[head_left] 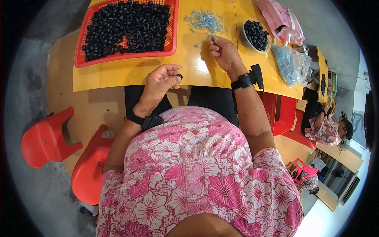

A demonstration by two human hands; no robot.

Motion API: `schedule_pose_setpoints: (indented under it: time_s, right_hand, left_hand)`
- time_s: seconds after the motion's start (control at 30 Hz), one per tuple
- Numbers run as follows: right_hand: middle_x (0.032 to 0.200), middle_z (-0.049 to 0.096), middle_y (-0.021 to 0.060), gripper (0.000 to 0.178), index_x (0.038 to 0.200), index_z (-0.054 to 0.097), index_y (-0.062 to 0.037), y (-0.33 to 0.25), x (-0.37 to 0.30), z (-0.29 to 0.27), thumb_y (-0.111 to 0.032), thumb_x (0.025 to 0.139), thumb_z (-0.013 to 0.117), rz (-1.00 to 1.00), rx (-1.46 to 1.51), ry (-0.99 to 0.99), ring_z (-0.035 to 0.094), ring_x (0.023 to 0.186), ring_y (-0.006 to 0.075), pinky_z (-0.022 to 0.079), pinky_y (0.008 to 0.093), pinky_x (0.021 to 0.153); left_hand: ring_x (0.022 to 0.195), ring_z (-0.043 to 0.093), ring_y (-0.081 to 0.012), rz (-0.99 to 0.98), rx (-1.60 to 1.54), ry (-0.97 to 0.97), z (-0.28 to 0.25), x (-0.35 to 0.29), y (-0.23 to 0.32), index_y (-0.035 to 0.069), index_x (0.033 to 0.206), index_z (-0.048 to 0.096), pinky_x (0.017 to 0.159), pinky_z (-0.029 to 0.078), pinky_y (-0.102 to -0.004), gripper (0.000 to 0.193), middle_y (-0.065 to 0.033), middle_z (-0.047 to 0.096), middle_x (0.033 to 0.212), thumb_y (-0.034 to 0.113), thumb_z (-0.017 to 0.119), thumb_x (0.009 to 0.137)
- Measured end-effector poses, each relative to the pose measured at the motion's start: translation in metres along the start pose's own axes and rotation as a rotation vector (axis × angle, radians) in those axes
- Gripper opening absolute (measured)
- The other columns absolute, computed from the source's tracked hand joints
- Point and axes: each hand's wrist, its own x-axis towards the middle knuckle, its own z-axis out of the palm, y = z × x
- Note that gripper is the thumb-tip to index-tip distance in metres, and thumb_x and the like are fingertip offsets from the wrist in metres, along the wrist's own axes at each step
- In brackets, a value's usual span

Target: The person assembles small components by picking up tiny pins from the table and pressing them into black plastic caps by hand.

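Observation:
My left hand (160, 82) is closed over the table's near edge, pinching a small round black part (179, 76) between thumb and fingertips. Farther forward, my right hand (226, 55) has its thumb and forefinger pressed together at the near side of a loose pile of tiny clear bluish pieces (205, 21). Whatever those fingertips hold is too small to make out. To the left lies a red plastic basket (174, 27) heaped with black parts (126, 25). Right of my right hand stands a clear round tub (269, 46) of similar black parts.
The yellow table (189, 81) ends just in front of my lap. A plastic bag of bluish pieces (288, 63) and a pink bag (281, 19) lie at its right. Red chairs (47, 136) stand on the left. Another person (323, 128) sits at a table far right.

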Motion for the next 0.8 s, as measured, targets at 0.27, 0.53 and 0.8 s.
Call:
schedule_pose_setpoints:
  time_s: [0.27, 0.53, 0.8]
  right_hand:
    - [0.063, 0.049, 0.0003, 0.018, 0.076, 0.053, -0.0025, 0.009, 0.006, -0.002, -0.013, 0.091, 0.05, -0.265, -0.507, 0.161, 0.046, 0.054, 0.0101, 0.036, 0.0229, 0.045]
    - [0.064, 0.051, 0.0002, 0.011, 0.087, 0.057, 0.0002, 0.021, 0.014, -0.018, -0.009, 0.089, 0.052, -0.499, -0.766, 0.237, 0.048, 0.057, 0.0072, 0.04, 0.0214, 0.05]
    - [0.068, 0.047, -0.0005, 0.008, 0.093, 0.052, -0.0017, 0.027, -0.046, 0.028, -0.01, 0.092, 0.05, -0.361, -0.61, 0.023, 0.042, 0.052, 0.0056, 0.031, 0.0186, 0.046]
  left_hand:
    - [0.08, 0.056, -0.008, -0.019, -0.003, 0.006, 0.001, 0.001, 0.002, 0.001, 0.115, 0.053, 0.07, 0.05, -0.0223, 0.031, -0.0016, 0.056, 0.092, 0.007, 0.06, 0.086]
    - [0.079, 0.056, -0.008, -0.008, 0.007, -0.012, 0.0, -0.001, 0.001, 0.001, 0.114, 0.053, 0.07, 0.051, -0.0224, 0.029, -0.0016, 0.056, 0.091, 0.007, 0.059, 0.086]
    - [0.074, 0.056, -0.0077, -0.035, 0.001, 0.029, 0.004, -0.002, 0.004, 0.0, 0.114, 0.053, 0.07, 0.049, -0.0212, 0.029, -0.0018, 0.056, 0.09, 0.006, 0.058, 0.087]
